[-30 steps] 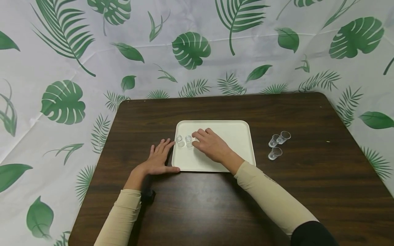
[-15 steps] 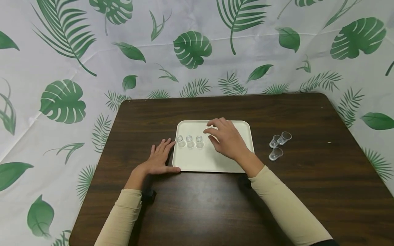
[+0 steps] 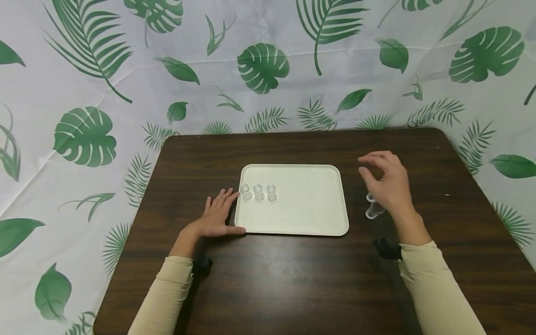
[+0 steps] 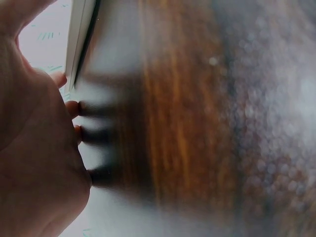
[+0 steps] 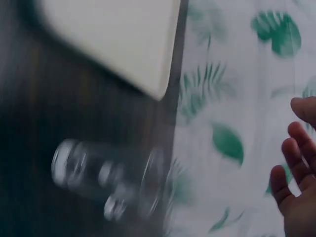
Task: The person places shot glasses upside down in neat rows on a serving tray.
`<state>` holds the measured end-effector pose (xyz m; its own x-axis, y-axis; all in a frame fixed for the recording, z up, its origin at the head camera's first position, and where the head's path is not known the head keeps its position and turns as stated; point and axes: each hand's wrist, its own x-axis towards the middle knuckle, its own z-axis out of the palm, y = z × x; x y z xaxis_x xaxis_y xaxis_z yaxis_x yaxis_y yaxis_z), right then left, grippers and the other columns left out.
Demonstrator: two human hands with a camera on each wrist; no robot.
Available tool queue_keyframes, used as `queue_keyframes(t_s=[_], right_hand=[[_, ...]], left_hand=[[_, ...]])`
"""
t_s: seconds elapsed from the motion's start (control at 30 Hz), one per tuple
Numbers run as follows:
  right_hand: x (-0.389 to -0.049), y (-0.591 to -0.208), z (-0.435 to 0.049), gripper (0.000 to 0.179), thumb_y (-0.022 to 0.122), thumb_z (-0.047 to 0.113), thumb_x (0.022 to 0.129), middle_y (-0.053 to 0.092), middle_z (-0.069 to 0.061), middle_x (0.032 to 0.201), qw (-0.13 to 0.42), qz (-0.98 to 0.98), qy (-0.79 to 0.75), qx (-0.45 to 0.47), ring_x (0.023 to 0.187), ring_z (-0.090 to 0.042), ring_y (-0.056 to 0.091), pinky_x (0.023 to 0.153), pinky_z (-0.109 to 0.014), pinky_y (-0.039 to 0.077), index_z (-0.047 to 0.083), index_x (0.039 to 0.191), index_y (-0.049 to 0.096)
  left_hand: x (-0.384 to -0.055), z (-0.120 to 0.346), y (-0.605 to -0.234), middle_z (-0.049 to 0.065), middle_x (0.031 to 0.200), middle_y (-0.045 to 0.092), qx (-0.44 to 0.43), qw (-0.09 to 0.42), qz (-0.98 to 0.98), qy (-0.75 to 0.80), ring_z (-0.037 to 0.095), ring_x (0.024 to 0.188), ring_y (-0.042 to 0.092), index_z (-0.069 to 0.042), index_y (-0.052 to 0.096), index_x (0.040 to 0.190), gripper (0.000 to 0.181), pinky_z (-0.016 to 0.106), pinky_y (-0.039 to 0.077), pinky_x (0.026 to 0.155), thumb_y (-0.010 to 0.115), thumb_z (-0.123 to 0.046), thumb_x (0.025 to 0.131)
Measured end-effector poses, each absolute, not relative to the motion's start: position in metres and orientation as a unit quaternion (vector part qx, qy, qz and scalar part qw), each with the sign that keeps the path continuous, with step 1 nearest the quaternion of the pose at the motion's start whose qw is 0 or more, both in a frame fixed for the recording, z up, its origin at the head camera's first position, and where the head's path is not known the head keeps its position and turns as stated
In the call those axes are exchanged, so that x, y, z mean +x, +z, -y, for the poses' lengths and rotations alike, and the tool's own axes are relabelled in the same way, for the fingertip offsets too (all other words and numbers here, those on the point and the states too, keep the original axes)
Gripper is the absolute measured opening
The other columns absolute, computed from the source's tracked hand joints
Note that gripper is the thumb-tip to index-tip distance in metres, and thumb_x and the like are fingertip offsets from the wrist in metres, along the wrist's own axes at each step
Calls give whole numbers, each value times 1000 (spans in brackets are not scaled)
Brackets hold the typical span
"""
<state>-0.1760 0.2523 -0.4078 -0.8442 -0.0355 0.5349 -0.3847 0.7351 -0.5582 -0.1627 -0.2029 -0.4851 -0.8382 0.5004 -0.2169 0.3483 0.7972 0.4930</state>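
My left hand (image 3: 212,220) rests with spread fingers at the left side of a cream tray (image 3: 307,204), its thumb along the front left corner. In the left wrist view, the palm (image 4: 39,143) stands beside the tray's edge. Three small clear glasses (image 3: 258,192) stand in a row on the tray's left part, narrow end up. My right hand (image 3: 391,184) hovers over the small glasses (image 3: 371,213) at the tray's right, fingers and thumb apart with nothing between them. It partly hides those glasses. A clear glass (image 5: 106,165) shows blurred in the right wrist view.
The dark wooden table (image 3: 284,284) carries everything. Behind it hangs a white cloth (image 3: 209,107) with green leaf prints. A small black device (image 3: 387,250) is strapped at the right wrist, another black one (image 3: 203,266) at the left.
My right hand has let go of the third glass on the tray and moved right, off the tray, to above the glasses there. The left hand has stayed in place.
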Motion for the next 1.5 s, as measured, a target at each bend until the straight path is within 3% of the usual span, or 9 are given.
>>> queue_keyframes(t_s=[0.17, 0.37, 0.6, 0.8, 1.03, 1.3, 1.5], right_hand=[[-172, -422, -299, 29, 63, -2, 89, 60, -13, 116, 229, 902, 366, -15, 95, -16, 52, 74, -22, 39, 3, 117, 70], [-166, -450, -335, 47, 53, -9, 88, 57, -19, 127, 155, 902, 384, -123, 109, -30, 51, 80, -25, 36, 2, 134, 58], [-155, -476, -347, 54, 68, -1, 88, 54, -26, 133, 64, 909, 401, -98, 112, -37, 53, 78, -22, 37, -3, 139, 50], [-157, -481, -346, 54, 75, 16, 88, 59, -23, 126, 30, 910, 402, -96, 110, -34, 55, 87, -35, 40, 0, 136, 55], [-158, -484, -345, 49, 76, 25, 88, 61, -23, 124, 17, 909, 404, -99, 113, -34, 54, 82, -27, 38, -1, 127, 62], [-158, -487, -343, 49, 73, 27, 90, 58, -26, 128, 26, 904, 411, -111, 119, -40, 51, 97, -53, 37, -3, 127, 62], [-160, -489, -343, 52, 73, 31, 90, 57, -26, 129, 35, 902, 417, -111, 119, -39, 50, 97, -53, 37, -3, 127, 61]], left_hand=[[-162, 203, -484, 16, 163, 6, 225, 173, -933, 221, 36, 149, -3, -14, 14, 157, 111, 66, -5, 110, 69, -67, 77], [-162, 203, -483, 15, 163, 6, 223, 176, -932, 223, 36, 149, -3, -15, 14, 158, 111, 65, -5, 110, 69, -67, 77], [-162, 202, -483, 16, 163, 6, 225, 176, -931, 227, 37, 148, -3, -14, 13, 158, 111, 66, -5, 110, 70, -66, 77], [-163, 201, -482, 15, 163, 5, 221, 183, -932, 221, 36, 149, -4, -15, 12, 158, 112, 65, -5, 110, 70, -67, 77], [-164, 201, -483, 14, 163, 5, 223, 182, -932, 219, 35, 149, -4, -16, 12, 158, 112, 65, -6, 110, 69, -68, 76], [-163, 201, -485, 15, 163, 5, 222, 184, -932, 222, 36, 149, -4, -16, 12, 158, 112, 66, -6, 110, 70, -68, 76], [-166, 202, -485, 15, 163, 4, 224, 184, -932, 219, 35, 149, -5, -16, 11, 158, 112, 65, -6, 110, 69, -67, 77]])
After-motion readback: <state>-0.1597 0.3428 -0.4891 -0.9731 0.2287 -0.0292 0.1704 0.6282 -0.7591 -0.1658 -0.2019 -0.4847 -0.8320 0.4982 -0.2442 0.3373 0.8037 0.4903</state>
